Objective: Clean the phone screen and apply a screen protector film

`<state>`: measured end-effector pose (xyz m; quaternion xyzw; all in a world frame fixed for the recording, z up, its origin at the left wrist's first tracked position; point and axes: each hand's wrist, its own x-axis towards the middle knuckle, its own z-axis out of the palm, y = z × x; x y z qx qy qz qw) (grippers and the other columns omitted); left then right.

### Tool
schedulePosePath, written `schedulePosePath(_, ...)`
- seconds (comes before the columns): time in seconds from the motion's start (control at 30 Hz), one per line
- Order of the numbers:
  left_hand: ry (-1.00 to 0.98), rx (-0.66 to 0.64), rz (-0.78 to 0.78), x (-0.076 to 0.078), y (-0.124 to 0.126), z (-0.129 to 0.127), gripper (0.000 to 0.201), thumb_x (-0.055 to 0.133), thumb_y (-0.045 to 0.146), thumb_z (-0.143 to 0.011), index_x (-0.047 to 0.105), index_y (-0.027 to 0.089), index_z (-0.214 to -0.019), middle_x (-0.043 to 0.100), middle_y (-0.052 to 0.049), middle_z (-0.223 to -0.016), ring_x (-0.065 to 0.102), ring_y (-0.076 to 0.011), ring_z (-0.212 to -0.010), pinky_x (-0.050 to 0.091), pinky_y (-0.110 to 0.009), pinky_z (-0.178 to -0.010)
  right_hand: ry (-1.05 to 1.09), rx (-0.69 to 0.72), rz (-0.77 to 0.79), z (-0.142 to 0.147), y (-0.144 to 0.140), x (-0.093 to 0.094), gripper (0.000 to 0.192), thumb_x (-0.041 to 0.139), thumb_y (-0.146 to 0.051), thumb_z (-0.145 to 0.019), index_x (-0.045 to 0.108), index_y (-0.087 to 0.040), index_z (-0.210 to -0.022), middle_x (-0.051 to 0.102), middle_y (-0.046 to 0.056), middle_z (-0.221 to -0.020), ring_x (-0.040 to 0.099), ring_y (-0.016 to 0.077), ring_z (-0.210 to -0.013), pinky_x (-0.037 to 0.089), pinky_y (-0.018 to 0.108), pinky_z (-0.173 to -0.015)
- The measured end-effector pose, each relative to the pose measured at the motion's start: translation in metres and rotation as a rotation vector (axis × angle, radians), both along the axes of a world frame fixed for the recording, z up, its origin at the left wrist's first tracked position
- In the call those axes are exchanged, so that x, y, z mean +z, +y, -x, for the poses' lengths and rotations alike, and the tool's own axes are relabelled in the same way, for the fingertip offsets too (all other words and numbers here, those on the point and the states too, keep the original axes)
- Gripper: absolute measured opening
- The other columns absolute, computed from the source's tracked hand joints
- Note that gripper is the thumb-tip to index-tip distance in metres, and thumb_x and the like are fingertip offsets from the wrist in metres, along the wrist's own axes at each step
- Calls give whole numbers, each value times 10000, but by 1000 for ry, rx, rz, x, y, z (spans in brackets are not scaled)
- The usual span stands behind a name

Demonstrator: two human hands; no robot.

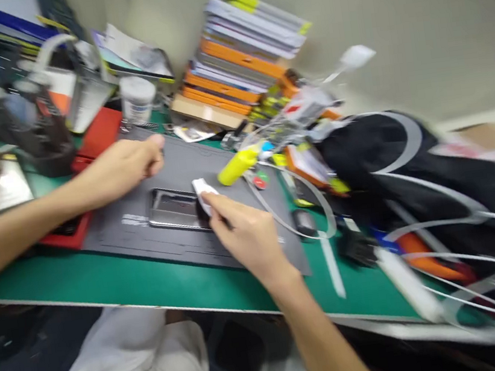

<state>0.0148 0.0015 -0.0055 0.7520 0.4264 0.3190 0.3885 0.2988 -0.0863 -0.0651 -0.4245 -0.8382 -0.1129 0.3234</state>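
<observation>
A smartphone (173,208) with a shiny dark face lies flat on a dark grey work mat (113,242). My right hand (248,231) is at its right end, the fingers closed on a folded white wipe (202,186) that hides that end. Above the phone's left end, my left hand (139,160) is held over the mat with its fingers curled in. Whatever those fingers hold, if anything, is hidden. A yellow bottle (238,165) with a blue tip lies just beyond my right hand. Motion blurs the picture.
Behind the mat rise stacked orange and white boxes (235,59) and a white tub (138,96). A red case (97,132) sits left. To the right are a cable (327,211), a black bag (362,152) and clutter. The green table's front edge (154,304) runs near my lap.
</observation>
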Motion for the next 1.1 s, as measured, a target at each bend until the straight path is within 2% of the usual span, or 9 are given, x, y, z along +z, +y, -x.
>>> schedulePosePath(0.2,-29,-17,-120,-11,-11,3,182,579,404,-1236,566,252,-1136,717,-25,-960,667,-200,-867,505,-375,-860,-8,259,-15,-19,18,-2,287,609,-263,-1211,855,-273,-1358,920,35,-1246,924,234,-993,758,298,-878)
schedulePosePath(0.3,41,-33,-188,-13,-13,7,185,597,443,-1234,551,264,-1229,756,-64,-1115,701,-224,-937,538,-400,-889,9,147,-217,-43,34,-6,186,717,-315,-1166,903,-311,-1182,901,36,-882,838,174,-624,595,259,-468)
schedulePosePath(0.37,104,-36,-266,-13,-13,8,192,566,452,-1242,573,261,-1244,768,-87,-1174,716,-238,-982,555,-412,-910,89,50,-311,-55,43,-11,205,770,-377,-1125,938,-312,-1027,826,60,-692,760,172,-492,439,287,-344)
schedulePosePath(0.5,209,-50,-410,-13,-9,11,299,478,412,-1251,638,238,-1069,779,-108,-1102,708,-270,-1088,527,-444,-1031,197,-92,-271,-56,49,-21,390,728,-477,-1140,956,-291,-884,796,105,-646,719,166,-456,413,334,-381)
schedulePosePath(0.67,289,-13,-533,-8,-3,14,539,373,525,-1263,549,239,-842,703,-84,-873,593,-274,-921,432,-492,-971,223,-78,-334,-48,43,-14,344,592,-314,-1221,911,-186,-1242,911,143,-972,879,190,-799,640,309,-701)
schedulePosePath(0.73,295,34,-586,-7,-2,14,566,368,604,-1249,453,252,-814,634,-71,-811,541,-273,-885,409,-483,-907,182,-43,-414,-49,42,-8,335,579,-297,-1229,870,-175,-1342,916,174,-1112,904,240,-990,679,348,-868)
schedulePosePath(0.83,306,53,-650,-8,-3,16,546,390,591,-1231,331,264,-797,527,-44,-729,494,-257,-812,402,-455,-808,71,53,-448,-48,46,2,314,597,-311,-1233,861,-216,-1375,911,178,-1189,896,244,-1049,681,361,-978)
schedulePosePath(0.97,361,19,-730,-8,-7,17,499,479,402,-1169,249,262,-749,386,-11,-609,429,-222,-663,337,-429,-665,-55,245,-526,-39,59,15,331,567,-271,-1254,889,-215,-1203,906,124,-1026,847,183,-867,633,332,-851)
schedulePosePath(1.1,407,-21,-810,-3,-12,18,460,541,239,-1081,262,248,-717,344,19,-568,367,-170,-550,261,-406,-574,-5,321,-518,-38,64,21,628,410,-313,-1307,800,-223,-823,763,40,-700,661,110,-582,503,294,-599)
